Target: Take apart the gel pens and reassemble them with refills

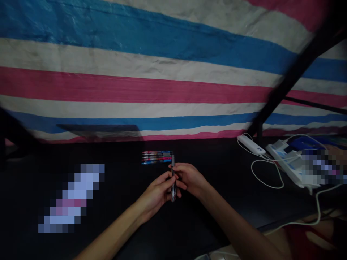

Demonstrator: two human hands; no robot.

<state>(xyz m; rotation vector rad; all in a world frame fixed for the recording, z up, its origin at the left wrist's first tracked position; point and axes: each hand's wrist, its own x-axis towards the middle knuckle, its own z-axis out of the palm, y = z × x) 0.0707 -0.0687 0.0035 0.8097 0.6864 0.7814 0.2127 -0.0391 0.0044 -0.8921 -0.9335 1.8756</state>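
Observation:
A dark pen with a grey upper end (173,161) stands lengthwise in the view, between both hands. My left hand (162,188) is closed on its lower barrel, thumb across the front. Higher up, the fingers of my right hand (189,177) pinch the same pen near its grey part. Just beyond the hands, several pens (155,157) with blue, red and dark parts lie side by side on the black table (119,202); their right ends are close to the held pen.
A white power bank (251,145) with a cable and a white power strip (291,162) lie at the right. A blurred-out item (73,196) is on the left. Striped sheeting (162,90) hangs behind the table. Part of another person shows at the lower right.

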